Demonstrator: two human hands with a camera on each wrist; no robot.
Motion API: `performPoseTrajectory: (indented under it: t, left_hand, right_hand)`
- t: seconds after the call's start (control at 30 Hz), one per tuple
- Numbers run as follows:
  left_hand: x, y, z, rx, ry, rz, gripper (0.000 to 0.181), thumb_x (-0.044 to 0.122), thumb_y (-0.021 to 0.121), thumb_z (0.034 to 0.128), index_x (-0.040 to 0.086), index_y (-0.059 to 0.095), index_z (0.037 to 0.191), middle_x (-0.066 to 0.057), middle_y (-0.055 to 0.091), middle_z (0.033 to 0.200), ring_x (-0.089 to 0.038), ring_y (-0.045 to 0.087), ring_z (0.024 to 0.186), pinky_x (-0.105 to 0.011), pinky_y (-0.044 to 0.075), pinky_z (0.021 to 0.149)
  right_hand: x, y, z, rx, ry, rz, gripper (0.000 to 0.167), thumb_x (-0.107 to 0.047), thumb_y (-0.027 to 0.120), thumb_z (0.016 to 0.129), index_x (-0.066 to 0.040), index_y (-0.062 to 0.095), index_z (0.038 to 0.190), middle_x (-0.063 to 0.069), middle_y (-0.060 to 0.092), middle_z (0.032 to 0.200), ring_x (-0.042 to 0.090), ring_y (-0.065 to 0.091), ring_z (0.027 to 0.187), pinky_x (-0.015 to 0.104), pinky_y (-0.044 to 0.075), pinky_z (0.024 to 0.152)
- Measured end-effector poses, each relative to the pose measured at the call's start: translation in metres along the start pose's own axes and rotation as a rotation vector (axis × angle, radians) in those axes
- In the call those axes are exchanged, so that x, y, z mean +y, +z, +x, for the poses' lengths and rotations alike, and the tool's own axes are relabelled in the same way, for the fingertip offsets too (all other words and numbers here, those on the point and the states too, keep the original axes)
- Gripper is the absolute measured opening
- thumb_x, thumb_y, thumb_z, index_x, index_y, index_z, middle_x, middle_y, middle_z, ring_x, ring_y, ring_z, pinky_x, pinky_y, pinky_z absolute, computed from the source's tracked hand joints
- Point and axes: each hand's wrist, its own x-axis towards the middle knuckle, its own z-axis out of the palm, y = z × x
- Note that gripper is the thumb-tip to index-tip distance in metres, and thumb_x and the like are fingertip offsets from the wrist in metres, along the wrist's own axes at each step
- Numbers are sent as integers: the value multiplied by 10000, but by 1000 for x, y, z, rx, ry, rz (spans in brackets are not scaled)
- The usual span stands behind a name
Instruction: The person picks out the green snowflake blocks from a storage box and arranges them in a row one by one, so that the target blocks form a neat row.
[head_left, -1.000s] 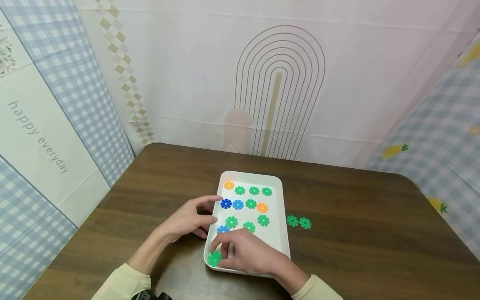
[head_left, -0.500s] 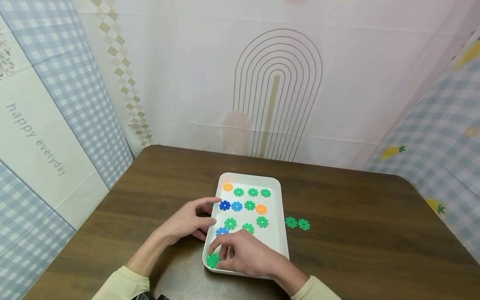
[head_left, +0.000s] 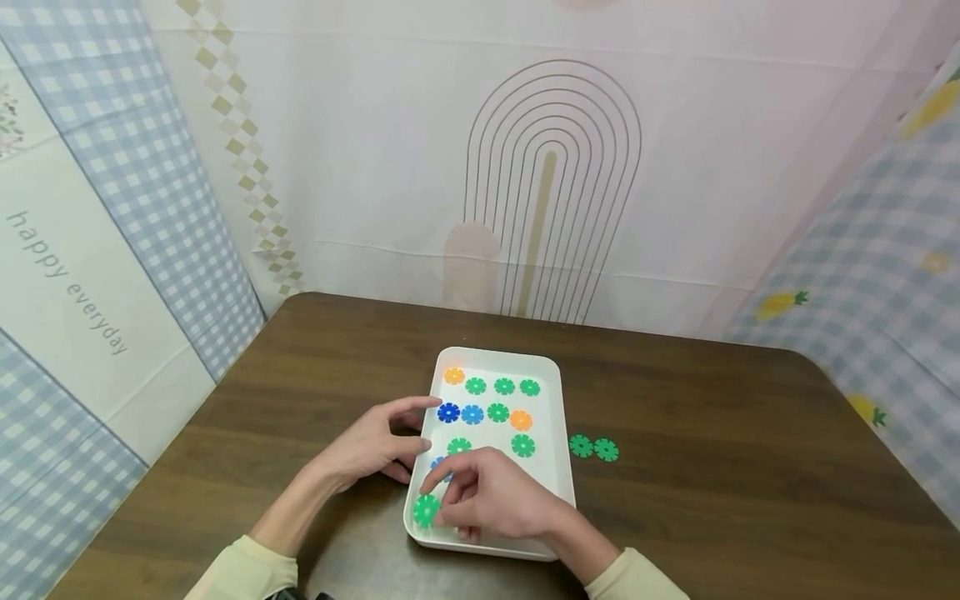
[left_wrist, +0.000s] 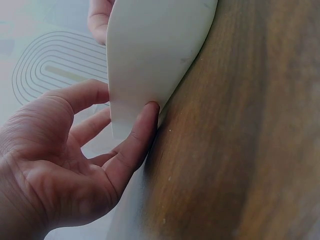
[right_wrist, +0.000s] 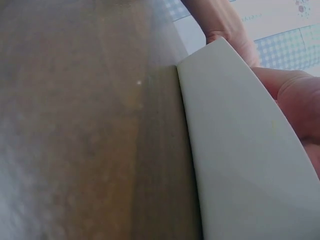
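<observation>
A white tray (head_left: 558, 467) lies on the table. Flower-shaped interlocking discs sit in rows inside it: green (head_left: 522, 446), light blue (head_left: 472, 414), dark blue (head_left: 448, 412) and orange (head_left: 521, 420). My left hand (head_left: 375, 437) holds the tray's left side, thumb and forefinger at the rim. Other fingers (left_wrist: 142, 127) press the outer wall in the left wrist view. Over the near left corner, my right hand (head_left: 498, 496) pinches a green disc (head_left: 427, 511) between thumb and forefinger. The same hand partly covers a light blue disc. In the right wrist view the tray wall hides its fingertips.
Two green discs (head_left: 593, 447) lie side by side on the brown wooden table (head_left: 712, 467), right of the tray. A pale printed cloth (head_left: 360, 167) hangs behind the table, with checked cloths (head_left: 885, 233) at the sides.
My right hand has risen slightly with the green disc, which now sits a little higher and covers less of the corner. My left hand stays at the tray's side.
</observation>
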Motion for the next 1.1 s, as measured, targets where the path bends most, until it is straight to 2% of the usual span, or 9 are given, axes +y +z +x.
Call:
performPoseTrajectory:
  t: [0.17, 0.37, 0.6, 0.83, 1.1]
  left_hand:
    - [1, 2, 1, -7, 10, 5, 633, 123, 718, 936, 129, 529, 1540, -215, 608, 1316, -219, 704, 730, -392, 645, 645]
    - [2, 1, 1, -4, 13, 0, 628, 120, 709, 945, 125, 524, 1545, -225, 600, 1322, -219, 705, 727, -391, 643, 643]
    - [0, 1, 1, 7, -17, 21, 622, 144, 725, 951, 146, 532, 1542, -212, 600, 1325, -221, 699, 736, -382, 640, 644]
    - [-1, 2, 1, 29, -35, 26, 618, 160, 746, 951, 160, 543, 1534, -217, 574, 1330, -237, 696, 751, -394, 647, 654]
    - [-2, 1, 2, 18, -23, 2, 618, 142, 741, 954, 155, 543, 1539, -233, 550, 1352, -237, 706, 755, -399, 650, 659]
  right_hand:
    - [-1, -4, -2, -9, -7, 59, 220, -26, 769, 909, -137, 757, 1098, 35, 715, 740, 120, 593, 507, 226, 556, 551]
    - [-4, -11, -5, -8, -14, 67, 232, -32, 780, 910, -125, 753, 1121, 96, 730, 770, 133, 622, 506, 250, 583, 555]
    - [-7, -24, -14, 49, -9, 58, 228, -47, 793, 913, -111, 752, 1128, 220, 717, 804, 137, 624, 521, 240, 559, 526]
    - [-5, -40, -27, 114, 8, 30, 264, -77, 800, 913, -89, 742, 1171, 76, 714, 811, 135, 649, 562, 237, 571, 533]
    - [6, -60, -43, 172, 20, 59, 323, -75, 800, 914, -2, 711, 1216, 80, 727, 857, 117, 639, 557, 252, 591, 558]
